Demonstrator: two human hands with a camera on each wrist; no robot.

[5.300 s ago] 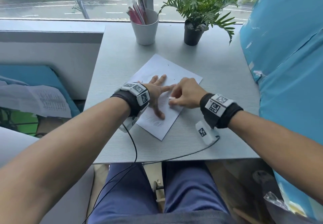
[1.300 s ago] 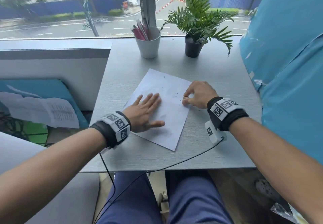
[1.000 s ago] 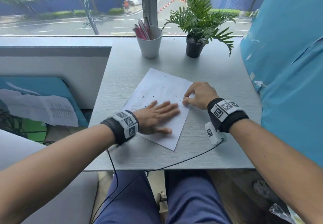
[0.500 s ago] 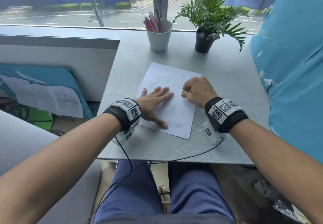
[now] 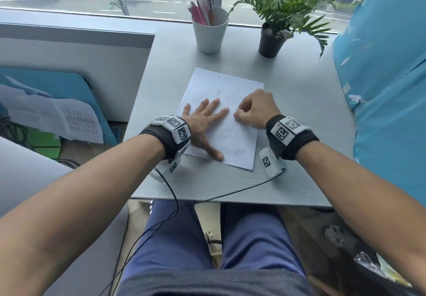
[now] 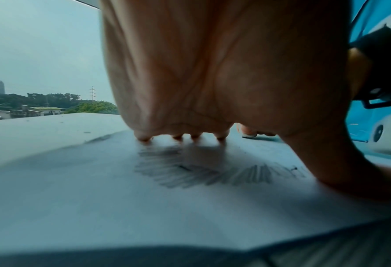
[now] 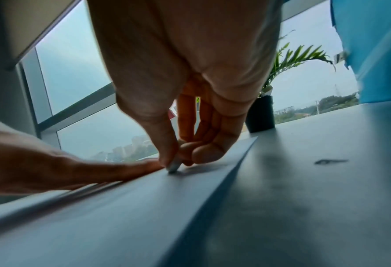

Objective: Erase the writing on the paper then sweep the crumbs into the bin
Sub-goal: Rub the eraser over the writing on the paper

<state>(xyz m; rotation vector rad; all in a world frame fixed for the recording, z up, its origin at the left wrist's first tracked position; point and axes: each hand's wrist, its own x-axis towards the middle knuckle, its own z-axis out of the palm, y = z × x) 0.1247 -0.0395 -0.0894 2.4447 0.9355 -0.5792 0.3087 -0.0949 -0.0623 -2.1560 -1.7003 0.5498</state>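
A white sheet of paper (image 5: 230, 132) lies on the grey table (image 5: 299, 115). Faint pencil writing (image 5: 232, 151) runs near its front edge and shows as a grey scribble (image 6: 201, 173) in the left wrist view. My left hand (image 5: 205, 120) lies flat on the sheet's left half, fingers spread and pressing it down. My right hand (image 5: 251, 111) pinches a small white eraser (image 7: 173, 167) between thumb and fingers, and its tip touches the paper just right of my left fingertips. Tiny dark crumbs (image 5: 217, 92) dot the sheet's far half.
A white cup of pens (image 5: 210, 30) and a potted plant (image 5: 272, 39) stand at the table's far edge by the window. A blue covered surface (image 5: 380, 88) borders the right side. Sensor cables (image 5: 230, 194) cross the front edge. No bin is in view.
My left hand slid across the sheet, then settled flat on its left half. My right hand brought the eraser from the sheet's right edge inward onto the paper.
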